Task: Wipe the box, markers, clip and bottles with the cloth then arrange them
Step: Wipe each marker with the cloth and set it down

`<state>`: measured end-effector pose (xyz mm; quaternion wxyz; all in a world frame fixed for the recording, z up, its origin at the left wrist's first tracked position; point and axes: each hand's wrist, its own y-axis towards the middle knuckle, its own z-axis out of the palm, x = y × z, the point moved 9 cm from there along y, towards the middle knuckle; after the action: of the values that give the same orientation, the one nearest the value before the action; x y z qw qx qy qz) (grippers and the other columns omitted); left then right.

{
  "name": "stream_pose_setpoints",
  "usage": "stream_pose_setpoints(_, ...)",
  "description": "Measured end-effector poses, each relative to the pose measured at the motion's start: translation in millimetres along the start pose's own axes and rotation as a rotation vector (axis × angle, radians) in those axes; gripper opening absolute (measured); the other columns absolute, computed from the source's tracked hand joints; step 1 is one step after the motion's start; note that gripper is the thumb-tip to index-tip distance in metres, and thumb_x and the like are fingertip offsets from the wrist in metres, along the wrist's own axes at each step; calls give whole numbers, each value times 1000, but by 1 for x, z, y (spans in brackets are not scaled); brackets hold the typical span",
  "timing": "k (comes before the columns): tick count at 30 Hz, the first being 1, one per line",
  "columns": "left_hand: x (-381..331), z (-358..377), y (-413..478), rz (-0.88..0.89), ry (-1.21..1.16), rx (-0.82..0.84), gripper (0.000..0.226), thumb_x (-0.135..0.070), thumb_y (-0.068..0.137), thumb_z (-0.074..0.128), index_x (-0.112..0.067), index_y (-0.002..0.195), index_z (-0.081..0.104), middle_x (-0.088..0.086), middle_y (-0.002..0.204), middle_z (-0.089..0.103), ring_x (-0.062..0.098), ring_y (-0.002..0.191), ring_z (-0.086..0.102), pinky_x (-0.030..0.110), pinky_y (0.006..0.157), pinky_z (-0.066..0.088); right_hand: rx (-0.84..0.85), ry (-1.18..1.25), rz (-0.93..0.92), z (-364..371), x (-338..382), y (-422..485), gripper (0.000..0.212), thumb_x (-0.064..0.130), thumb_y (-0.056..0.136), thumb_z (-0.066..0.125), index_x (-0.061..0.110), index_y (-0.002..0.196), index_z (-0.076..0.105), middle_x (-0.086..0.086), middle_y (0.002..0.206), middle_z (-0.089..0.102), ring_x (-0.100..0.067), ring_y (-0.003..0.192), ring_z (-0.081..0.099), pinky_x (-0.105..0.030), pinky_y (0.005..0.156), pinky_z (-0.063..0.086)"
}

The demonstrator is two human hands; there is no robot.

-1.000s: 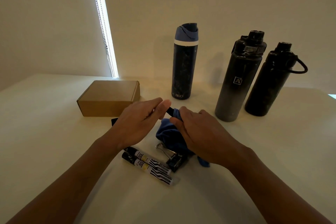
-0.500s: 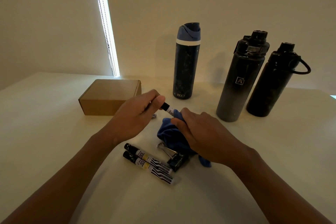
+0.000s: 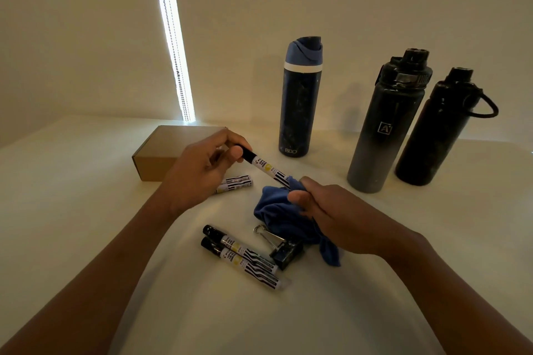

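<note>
Head view shows the marker-wiping step: the left hand (image 3: 202, 170) pinches 1 marker (image 3: 264, 168) by its cap, the right hand (image 3: 326, 210) grasps the cloth (image 3: 277, 210) seemingly around its far end, so next comes setting it down.

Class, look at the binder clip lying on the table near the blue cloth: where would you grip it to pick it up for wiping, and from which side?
Probably by the black body of the binder clip, pinched across its flat sides from above. The body is broad and lies on the table, while its wire handles point up-left and look thin and likely to swing. Come from the near-left, since the cloth and right hand crowd the far side.
</note>
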<state>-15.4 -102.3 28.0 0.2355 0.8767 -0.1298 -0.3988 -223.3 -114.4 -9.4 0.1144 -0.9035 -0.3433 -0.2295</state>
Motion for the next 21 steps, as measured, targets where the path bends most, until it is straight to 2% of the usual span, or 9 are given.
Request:
stream_pose_setpoints(2, 3, 2, 0, -20, -35, 18, 15, -33, 106, 55, -30, 112, 69, -1, 99, 73, 21, 74, 64, 43, 69, 54, 32, -112, 0, 2, -3, 2, 33, 51, 102, 29, 26, 120, 41, 1, 102, 61, -11, 80, 56, -23, 72, 46)
stream_pose_setpoints(3, 4, 2, 0, -27, -43, 34, 15, -31, 106, 56, -28, 113, 69, -1, 100, 73, 18, 71, 62, 40, 68, 53, 22, -166, -23, 2, -4, 2, 27, 47, 104, 31, 27, 119, 40, 4, 100, 58, -9, 78, 54, -20, 70, 44)
stream_pose_setpoints(6, 2, 3, 0, -33, -54, 87, 14, -24, 105, 58, -25, 114, 70, -5, 107, 74, 11, 90, 72, 27, 78, 53, -15, -256, -109, -1, -3, 1, 6, 40, 105, 34, 36, 107, 38, 11, 90, 54, -8, 74, 52, -21, 68, 45)
stream_pose_setpoints(9, 2, 0, -2, -48, -47, 120, 15, -22, 105, 60, -25, 114, 71, -6, 110, 75, 15, 104, 74, 36, 90, 60, -91, -220, -185, -6, -3, 0, 11, 37, 104, 36, 39, 99, 46, 8, 86, 61, -11, 73, 58, -36, 70, 53)
stream_pose_setpoints(12, 7, -6, -4, -87, -26, 150, 15, -25, 103, 63, -30, 113, 72, -7, 108, 77, 15, 100, 75, 44, 91, 61, -163, -153, -194, -10, -9, 3, 20, 27, 105, 40, 46, 101, 45, 10, 81, 60, -10, 73, 60, -33, 70, 55)
stream_pose_setpoints(14, 12, -14, -6, -121, 0, 161, 14, -28, 101, 66, -34, 111, 73, -9, 105, 78, 17, 93, 76, 46, 86, 61, -185, -46, -133, -9, -22, 9, 15, 33, 105, 36, 47, 109, 43, 9, 84, 61, -11, 74, 62, -35, 72, 56)
stream_pose_setpoints(16, 21, -26, -8, -156, 16, 142, 14, -26, 98, 70, -34, 107, 75, -12, 104, 78, 13, 90, 77, 39, 78, 59, -206, 30, -72, -7, -34, 14, 16, 46, 99, 31, 46, 110, 43, 6, 87, 62, -14, 74, 64, -40, 73, 57)
stream_pose_setpoints(19, 37, -42, -17, -206, 78, 111, 13, -27, 94, 76, -35, 104, 78, -16, 103, 78, 3, 95, 75, 33, 83, 58, -232, 60, -66, -5, -41, 16, 30, 68, 91, 28, 45, 97, 46, 4, 82, 63, -15, 70, 64, -45, 72, 56)
stream_pose_setpoints(21, 47, -46, -26, -226, 144, 135, 15, -27, 89, 82, -35, 102, 79, -20, 101, 78, -1, 95, 74, 32, 86, 57, -253, 46, -55, -7, -38, 16, 27, 64, 97, 33, 42, 97, 48, 5, 81, 63, -13, 69, 62, -43, 73, 56)
